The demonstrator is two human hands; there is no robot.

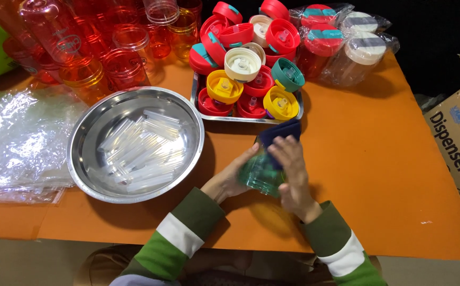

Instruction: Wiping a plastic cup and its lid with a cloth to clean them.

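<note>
Left hand (232,177) gripping green bottle (260,173) steady near tray (300,108), right hand (293,169) clasped over blue lid (280,132) for fitting.

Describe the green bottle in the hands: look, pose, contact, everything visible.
The green bottle is a clear, teal-green plastic tumbler as it looks, lying tilted on its side above the orange table, just in front of the steel tray of lids. A dark blue lid sits at its far end. The left hand cups its side from below-left; the right hand lies over the top, fingers toward the lid. Motion blur hides finer detail; whether the lid is fully seated cannot be told.
</note>
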